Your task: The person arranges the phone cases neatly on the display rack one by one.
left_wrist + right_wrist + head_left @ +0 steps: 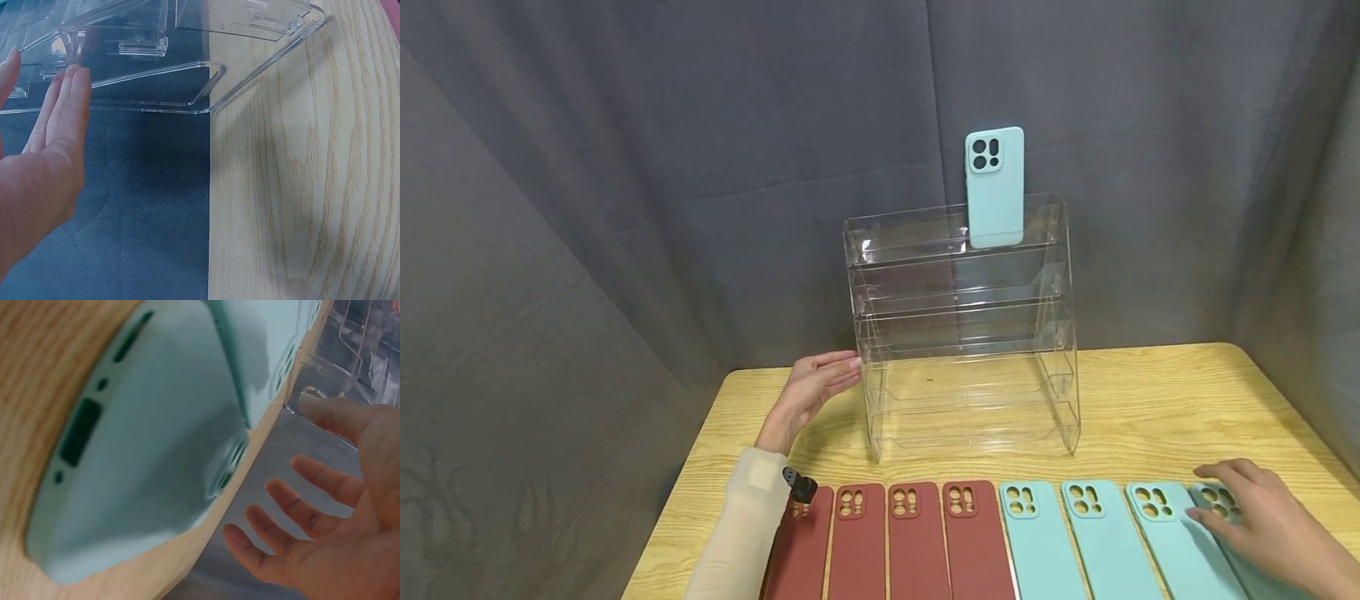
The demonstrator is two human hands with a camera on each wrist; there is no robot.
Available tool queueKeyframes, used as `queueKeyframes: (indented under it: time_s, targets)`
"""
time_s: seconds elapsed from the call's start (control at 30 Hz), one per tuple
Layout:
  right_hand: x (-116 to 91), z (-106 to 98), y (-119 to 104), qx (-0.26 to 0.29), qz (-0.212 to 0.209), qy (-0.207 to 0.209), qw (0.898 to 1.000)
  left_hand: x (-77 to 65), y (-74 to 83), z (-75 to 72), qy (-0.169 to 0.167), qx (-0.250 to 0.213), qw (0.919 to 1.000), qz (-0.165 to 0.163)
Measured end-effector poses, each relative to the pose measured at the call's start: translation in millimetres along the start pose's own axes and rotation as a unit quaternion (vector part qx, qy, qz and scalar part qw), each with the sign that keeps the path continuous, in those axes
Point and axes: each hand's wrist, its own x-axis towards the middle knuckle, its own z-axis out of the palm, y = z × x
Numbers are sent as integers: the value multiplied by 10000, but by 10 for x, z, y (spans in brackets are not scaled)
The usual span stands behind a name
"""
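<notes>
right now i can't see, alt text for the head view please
A person's right hand is open over the rightmost of four pale turquoise phone cases on a wood-grain table beside four dark red cases. The left hand is at the side of a clear plastic tiered rack, with another pale turquoise case standing in its top tier.

Grey curtain [737, 167] behind wooden table [1150, 400]

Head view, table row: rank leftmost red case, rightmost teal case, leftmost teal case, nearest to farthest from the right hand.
1. Rightmost teal case, row's right end, by the right hand
2. Leftmost teal case, mid-row
3. Leftmost red case, row's left end
</notes>
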Motion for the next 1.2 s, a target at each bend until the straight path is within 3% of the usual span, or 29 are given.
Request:
queueKeyframes:
  time_s: [0.1, 0.33, 0.43, 1.2]
  targets:
    - [-9, -4, 44, -114, 19, -73, 9999, -1, -8, 6, 24, 14, 10000, 8]
    - [-37, -38, 108, -315, 440, -1053, 9930, -7, -20, 5, 20, 80, 10000, -40]
    - [-48, -31, 122, -311, 511, -1216, 9908, -7, -20, 6, 35, 119, 9999, -37]
    - [-66, 20, 228, -348, 573, -1267, 9897, -3, -45, 4, 10, 76, 10000, 7]
